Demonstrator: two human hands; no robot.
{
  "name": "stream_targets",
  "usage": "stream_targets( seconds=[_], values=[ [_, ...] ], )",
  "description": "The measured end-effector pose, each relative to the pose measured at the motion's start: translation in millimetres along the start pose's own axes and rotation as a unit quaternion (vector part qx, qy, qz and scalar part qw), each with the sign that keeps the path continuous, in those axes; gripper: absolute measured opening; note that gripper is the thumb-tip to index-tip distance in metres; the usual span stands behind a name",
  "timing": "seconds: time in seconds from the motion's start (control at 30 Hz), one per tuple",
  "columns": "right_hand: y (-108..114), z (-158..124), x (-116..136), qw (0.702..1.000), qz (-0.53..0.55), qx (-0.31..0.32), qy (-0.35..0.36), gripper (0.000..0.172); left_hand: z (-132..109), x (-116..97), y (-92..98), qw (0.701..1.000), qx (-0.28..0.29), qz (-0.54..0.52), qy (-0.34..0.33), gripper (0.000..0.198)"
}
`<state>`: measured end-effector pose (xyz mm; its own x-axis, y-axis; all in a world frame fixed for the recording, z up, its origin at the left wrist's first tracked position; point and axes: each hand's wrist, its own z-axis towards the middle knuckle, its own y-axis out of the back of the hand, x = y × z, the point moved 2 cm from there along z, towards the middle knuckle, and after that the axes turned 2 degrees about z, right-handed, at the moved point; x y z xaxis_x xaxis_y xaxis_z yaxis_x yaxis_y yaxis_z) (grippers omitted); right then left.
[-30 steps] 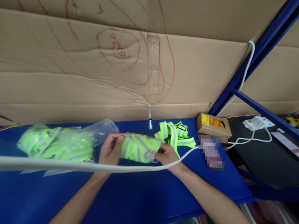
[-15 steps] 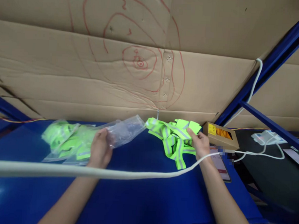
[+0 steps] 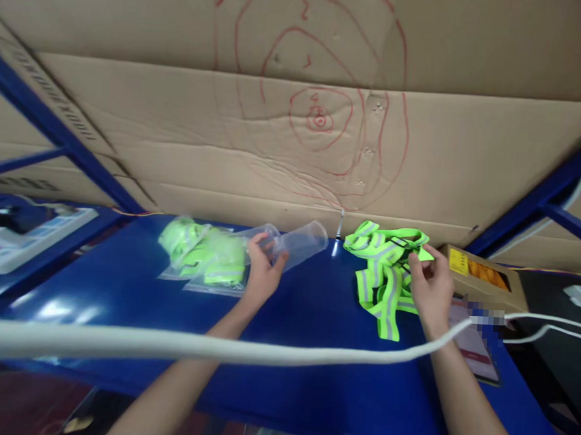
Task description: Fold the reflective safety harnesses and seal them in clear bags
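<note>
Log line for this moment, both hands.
left hand: holds clear bag | right hand: at neon straps, grip unclear | bagged neon items: on blue table, left of left hand

I'm losing part of both forearms [image 3: 168, 399] behind the white cable [image 3: 288, 355], which is running off the left edge. Left hand [image 3: 264, 268] is covering some of the clear bag [image 3: 306, 244]. Right hand [image 3: 432, 283] is hiding an end of the green straps [image 3: 389, 287]; I'm struggling to tell pinch from touch. Pixelation is masking the phone's [image 3: 475, 357] upper part. Box label [image 3: 458, 261] print is coming through too small. Carton lettering [image 3: 58, 95] is blurring. Red rings [image 3: 319, 120] are running off the top.
</note>
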<state>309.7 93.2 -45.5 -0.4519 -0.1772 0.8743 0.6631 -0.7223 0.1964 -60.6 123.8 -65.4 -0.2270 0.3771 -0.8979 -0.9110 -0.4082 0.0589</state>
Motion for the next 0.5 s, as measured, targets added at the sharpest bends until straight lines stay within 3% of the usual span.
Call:
stream_targets(
  seconds=[0.07, 0.13, 0.27, 0.3, 0.37, 0.43, 0.5],
  values=[
    [-8, -17, 13, 0.997, -0.032, 0.061, 0.046, 0.058, 1, -12, 4.6, 0.995, 0.039, 0.084, -0.044, 0.05],
    [-14, -35, 26, 0.986, -0.062, 0.134, 0.081, 0.045, -1, -30, 19.8, 0.981, 0.082, 0.16, -0.078, 0.037],
    [-24, -70, 46, 0.953, -0.097, 0.25, 0.144, 0.034, -22, -52, 77.6, 0.936, 0.164, 0.292, -0.106, 0.013],
    [-26, -78, 49, 0.944, -0.099, 0.274, 0.157, 0.032, -30, -50, 93.6, 0.899, 0.21, 0.364, -0.126, 0.017],
    [-31, -92, 52, 0.925, -0.104, 0.319, 0.178, 0.029, -40, -38, 125.7, 0.839, 0.234, 0.463, -0.164, 0.024],
    [-40, -104, 54, 0.907, -0.108, 0.359, 0.193, 0.028, -41, -21, 152.0, 0.823, 0.211, 0.498, -0.171, 0.025],
    [-53, -111, 56, 0.898, -0.106, 0.372, 0.208, 0.03, -36, -6, 168.1, 0.833, 0.186, 0.494, -0.164, 0.022]
  ],
)
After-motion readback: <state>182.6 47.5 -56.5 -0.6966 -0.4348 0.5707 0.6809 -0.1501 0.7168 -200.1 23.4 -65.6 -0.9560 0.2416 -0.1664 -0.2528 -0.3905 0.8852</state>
